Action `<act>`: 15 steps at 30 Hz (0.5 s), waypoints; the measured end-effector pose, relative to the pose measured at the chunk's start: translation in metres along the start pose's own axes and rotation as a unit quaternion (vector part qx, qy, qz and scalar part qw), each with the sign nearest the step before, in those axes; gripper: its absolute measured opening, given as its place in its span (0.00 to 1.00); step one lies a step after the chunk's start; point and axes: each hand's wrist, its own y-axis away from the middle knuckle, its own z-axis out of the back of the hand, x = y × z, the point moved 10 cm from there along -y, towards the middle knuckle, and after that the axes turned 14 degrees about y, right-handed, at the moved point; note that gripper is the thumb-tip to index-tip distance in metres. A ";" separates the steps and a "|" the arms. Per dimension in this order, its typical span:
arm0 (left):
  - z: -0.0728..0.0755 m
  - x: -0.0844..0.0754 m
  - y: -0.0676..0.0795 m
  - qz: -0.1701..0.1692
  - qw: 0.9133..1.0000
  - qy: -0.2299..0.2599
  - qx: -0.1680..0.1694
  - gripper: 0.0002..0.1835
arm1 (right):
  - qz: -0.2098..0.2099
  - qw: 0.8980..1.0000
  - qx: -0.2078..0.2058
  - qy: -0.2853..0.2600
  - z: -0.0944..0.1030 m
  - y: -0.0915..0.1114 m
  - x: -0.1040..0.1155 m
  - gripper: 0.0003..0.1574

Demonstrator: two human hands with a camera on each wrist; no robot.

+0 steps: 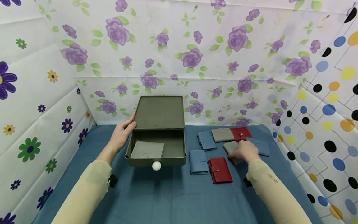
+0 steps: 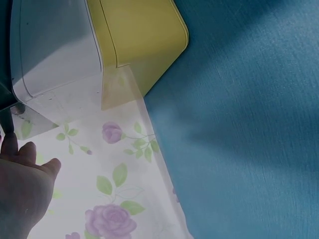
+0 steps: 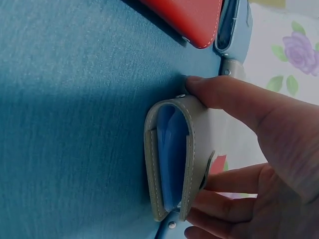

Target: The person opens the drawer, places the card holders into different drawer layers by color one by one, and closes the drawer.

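My left hand (image 1: pixel 122 133) rests against the left side of an olive-green drawer box (image 1: pixel 159 112), with fingers along its side and thumb near the front edge. The drawer (image 1: pixel 173 161) with a white knob is pulled out and holds a grey card holder (image 1: pixel 146 149) at its left. On the cloth to the right, my right hand (image 1: pixel 246 151) grips another grey card holder (image 3: pixel 197 119). In the right wrist view, thumb and fingers are at opposite ends of this holder, whose clear inner sleeves show at its open side.
Around the right hand lie blue card holders (image 1: pixel 207 140) (image 1: pixel 199 161) (image 1: pixel 258 146), red ones (image 1: pixel 220 170) (image 1: pixel 241 133) and a grey-beige one (image 1: pixel 222 135). A blue cloth (image 1: pixel 173 199) covers the table. Flowered sheeting (image 1: pixel 167 46) hangs behind, and a dotted sheet (image 1: pixel 332 130) stands at the right.
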 end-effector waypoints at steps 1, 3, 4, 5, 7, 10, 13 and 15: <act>0.000 0.000 0.000 0.001 1.000 0.000 0.000 0.32 | -0.001 1.000 0.000 0.000 0.001 0.000 0.000 0.47; 0.000 -0.001 0.000 0.002 1.000 0.000 0.001 0.32 | -0.002 1.000 0.000 -0.001 0.003 0.001 0.000 0.47; 0.000 0.000 -0.001 0.002 1.000 -0.001 0.000 0.32 | -0.002 1.000 0.000 -0.001 0.004 0.002 0.001 0.47; 0.000 0.000 -0.001 0.002 1.000 0.000 -0.001 0.32 | -0.002 1.000 0.000 -0.001 0.005 0.003 0.002 0.46; 0.001 0.000 -0.001 0.000 1.000 -0.001 -0.002 0.32 | 0.003 1.000 0.001 -0.002 0.008 0.004 0.004 0.45; 0.001 0.000 -0.001 0.000 1.000 0.002 -0.003 0.32 | 0.011 1.000 0.002 -0.001 0.010 0.006 0.008 0.43; 0.001 0.001 -0.001 -0.001 1.000 0.003 -0.004 0.33 | 0.015 1.000 0.001 0.000 0.011 0.005 0.010 0.42; 0.001 0.002 -0.001 -0.001 1.000 0.005 -0.004 0.33 | 0.014 1.000 0.000 0.001 0.011 0.004 0.011 0.42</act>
